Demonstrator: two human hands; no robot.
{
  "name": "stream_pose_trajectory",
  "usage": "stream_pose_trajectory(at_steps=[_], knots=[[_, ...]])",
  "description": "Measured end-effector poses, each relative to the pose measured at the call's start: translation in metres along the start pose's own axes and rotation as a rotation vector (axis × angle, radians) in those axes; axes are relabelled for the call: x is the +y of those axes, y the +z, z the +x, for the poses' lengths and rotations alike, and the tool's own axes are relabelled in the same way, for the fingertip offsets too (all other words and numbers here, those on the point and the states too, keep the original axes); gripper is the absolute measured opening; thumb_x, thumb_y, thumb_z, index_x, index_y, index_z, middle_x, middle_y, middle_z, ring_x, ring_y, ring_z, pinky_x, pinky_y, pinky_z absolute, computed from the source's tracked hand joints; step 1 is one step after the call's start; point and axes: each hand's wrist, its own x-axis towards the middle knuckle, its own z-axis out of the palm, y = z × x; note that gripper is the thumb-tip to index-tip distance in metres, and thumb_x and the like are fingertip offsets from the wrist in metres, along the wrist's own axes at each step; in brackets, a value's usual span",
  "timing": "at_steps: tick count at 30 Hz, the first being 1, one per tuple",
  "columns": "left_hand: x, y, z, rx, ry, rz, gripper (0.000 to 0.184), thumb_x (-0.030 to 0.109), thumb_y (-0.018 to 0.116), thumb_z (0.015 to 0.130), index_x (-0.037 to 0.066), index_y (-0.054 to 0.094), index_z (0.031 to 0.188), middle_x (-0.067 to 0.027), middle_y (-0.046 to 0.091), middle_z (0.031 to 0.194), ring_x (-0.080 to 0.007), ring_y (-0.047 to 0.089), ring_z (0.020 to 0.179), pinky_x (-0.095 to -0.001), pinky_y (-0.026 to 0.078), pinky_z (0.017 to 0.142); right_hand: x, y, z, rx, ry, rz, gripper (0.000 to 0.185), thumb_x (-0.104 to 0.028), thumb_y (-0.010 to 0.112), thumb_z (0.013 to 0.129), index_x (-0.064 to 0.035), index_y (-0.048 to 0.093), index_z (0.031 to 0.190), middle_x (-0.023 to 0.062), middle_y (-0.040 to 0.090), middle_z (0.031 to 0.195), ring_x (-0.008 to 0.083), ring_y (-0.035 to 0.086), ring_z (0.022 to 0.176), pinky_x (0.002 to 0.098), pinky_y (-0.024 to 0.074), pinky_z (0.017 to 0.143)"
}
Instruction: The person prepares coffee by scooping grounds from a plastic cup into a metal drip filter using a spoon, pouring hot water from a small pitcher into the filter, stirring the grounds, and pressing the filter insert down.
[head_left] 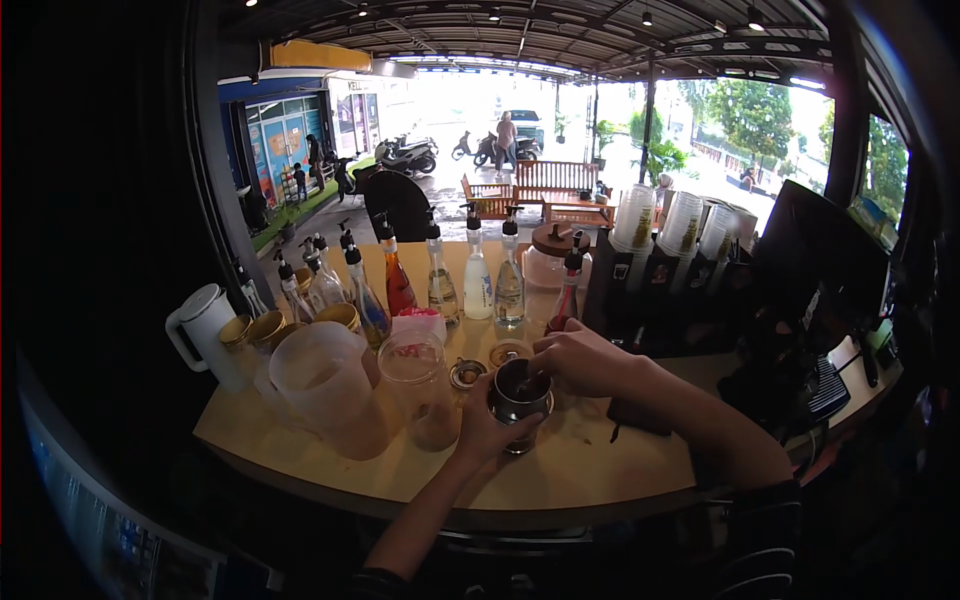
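On the wooden counter (350, 482) stands a dark metal cup (520, 403), with my left hand (492, 418) wrapped around its left side. My right hand (580, 360) is closed at the cup's rim, its fingers pinched over the opening; what they hold is too small and dark to make out. Just left of the cup lies a small round metal strainer or lid (467, 374). A round light-coloured lid (510, 352) sits behind the cup. Further left is a clear plastic cup (418, 395) with a little brown matter near its bottom.
A large translucent pitcher (325, 385) and a white jug (208, 335) stand left. Pump bottles (478, 280) line the back, beside a lidded jar (556, 262). Stacked plastic cups (633, 220) and a dark monitor (815, 265) are right. A person (506, 140) stands outside.
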Motion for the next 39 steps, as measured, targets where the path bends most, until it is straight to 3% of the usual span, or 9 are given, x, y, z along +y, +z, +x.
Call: stream_pose_trajectory(at_steps=[2,8,10,20,24,26,31,38,39], knots=[[-0.001,0.003,-0.001,-0.012,0.002,-0.019,0.082,0.033,0.087,0.060,-0.001,0.046,0.122,-0.0166,0.058,0.113,-0.0252,0.059,0.107,-0.0372,0.047,0.094,0.017,0.018,0.001,0.275,-0.030,-0.233,0.015,-0.010,0.063,0.075,-0.0141,0.066,0.089,-0.0013,0.061,0.091,0.0164,0.060,0.093,0.0358,0.0375,0.084],[0.012,-0.005,0.002,-0.065,-0.049,0.054,0.085,0.031,0.088,0.058,0.000,0.045,0.124,-0.0157,0.059,0.114,-0.0260,0.060,0.107,-0.0368,0.048,0.093,0.010,0.007,-0.003,0.072,-0.037,0.092,0.023,-0.006,0.060,0.075,-0.0162,0.069,0.093,0.0009,0.064,0.088,0.0184,0.062,0.095,0.0378,0.0360,0.086],[0.016,-0.006,0.002,-0.078,-0.070,0.047,0.085,0.032,0.089,0.058,0.001,0.045,0.124,-0.0144,0.057,0.115,-0.0250,0.058,0.109,-0.0367,0.046,0.095,0.015,0.015,-0.001,0.232,0.001,-0.152,0.023,-0.006,0.059,0.075,-0.0169,0.070,0.091,0.0006,0.065,0.088,0.0181,0.062,0.094,0.0376,0.0353,0.085],[0.032,0.010,0.008,0.049,-0.093,0.109,0.079,0.028,0.089,0.057,0.002,0.048,0.119,-0.0130,0.054,0.112,-0.0246,0.058,0.103,-0.0354,0.048,0.090,0.008,0.016,-0.002,0.284,0.024,-0.124,0.018,-0.006,0.059,0.075,-0.0159,0.069,0.086,0.0004,0.063,0.088,0.0174,0.061,0.092,0.0382,0.0356,0.085],[0.027,0.008,0.008,0.050,-0.048,0.094,0.077,0.027,0.088,0.057,0.002,0.049,0.119,-0.0131,0.054,0.113,-0.0249,0.059,0.103,-0.0362,0.048,0.090,0.001,0.012,-0.007,0.140,-0.005,0.104,0.015,-0.007,0.060,0.076,-0.0143,0.068,0.086,0.0014,0.063,0.092,0.0178,0.061,0.095,0.0387,0.0360,0.089],[0.032,0.008,0.011,0.054,0.001,0.106,0.078,0.026,0.088,0.056,0.003,0.049,0.120,-0.0136,0.056,0.113,-0.0260,0.059,0.103,-0.0375,0.047,0.091,0.004,0.011,-0.008,0.300,0.034,-0.088,0.016,-0.007,0.060,0.076,-0.0143,0.068,0.087,0.0009,0.063,0.092,0.0185,0.061,0.098,0.0385,0.0359,0.089],[0.046,0.000,0.022,0.054,0.087,0.127,0.079,0.023,0.088,0.055,0.005,0.049,0.121,-0.0131,0.058,0.112,-0.0281,0.058,0.104,-0.0392,0.045,0.093,-0.003,0.007,-0.014,0.283,-0.015,0.029,0.014,-0.009,0.062,0.072,-0.0159,0.067,0.084,-0.0006,0.058,0.084,0.0181,0.057,0.094,0.0370,0.0355,0.089],[0.044,-0.020,0.042,-0.140,0.197,0.180,0.078,0.025,0.086,0.056,0.008,0.049,0.123,-0.0124,0.058,0.111,-0.0303,0.056,0.107,-0.0411,0.043,0.093,-0.007,-0.012,-0.014,0.322,-0.072,-0.331,0.009,-0.013,0.065,0.073,-0.0168,0.068,0.080,-0.0040,0.064,0.091,0.0136,0.058,0.099,0.0353,0.0365,0.088],[0.046,-0.025,0.046,-0.205,0.175,0.251,0.083,0.020,0.087,0.059,0.005,0.044,0.128,-0.0120,0.054,0.122,-0.0219,0.056,0.113,-0.0344,0.047,0.096,-0.007,-0.014,-0.013,0.325,-0.094,-0.440,0.007,-0.015,0.066,0.073,-0.0174,0.068,0.079,-0.0047,0.064,0.090,0.0131,0.057,0.100,0.0348,0.0367,0.089]])
